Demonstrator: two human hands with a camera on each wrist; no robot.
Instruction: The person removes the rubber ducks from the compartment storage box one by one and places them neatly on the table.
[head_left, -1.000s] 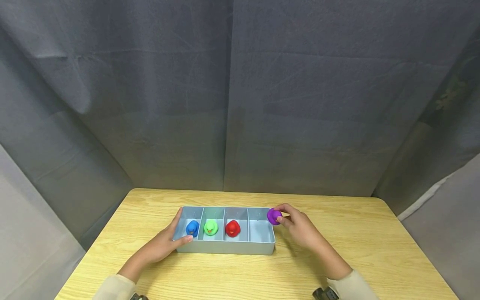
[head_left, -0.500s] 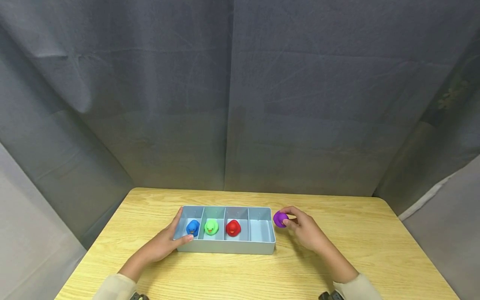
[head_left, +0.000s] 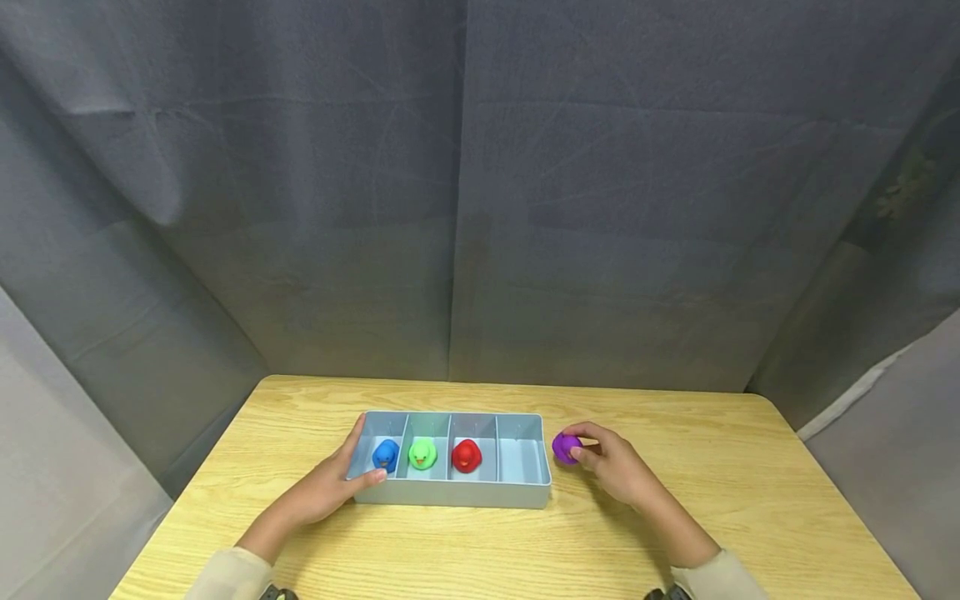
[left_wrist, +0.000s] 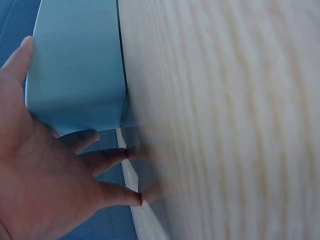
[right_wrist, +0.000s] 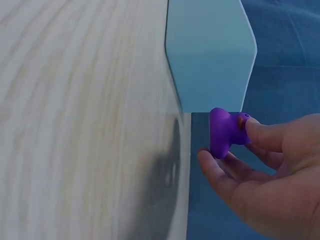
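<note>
My right hand (head_left: 618, 470) pinches a small purple rubber duck (head_left: 567, 448) between thumb and fingers, just past the right end of a pale blue divided box (head_left: 450, 494). In the right wrist view the duck (right_wrist: 222, 132) is held sideways, close over the table and near the box's end wall. My left hand (head_left: 326, 486) rests at the box's left end, thumb on the front rim and spread, fairly straight fingers along the end wall. Two of those fingertips touch the table in the left wrist view. Blue (head_left: 386, 455), green (head_left: 422, 454) and red (head_left: 467, 456) rubber ducks sit in separate compartments, left to right; the rightmost compartment holds nothing.
The box stands on a light wood-grain table (head_left: 450, 554) with rounded far corners. Grey cloth (head_left: 480, 208) hangs behind the table and along both sides.
My right hand has carried the purple duck from over the box's right rim, rightward and down beside the box. The left hand and the box stay in place.
</note>
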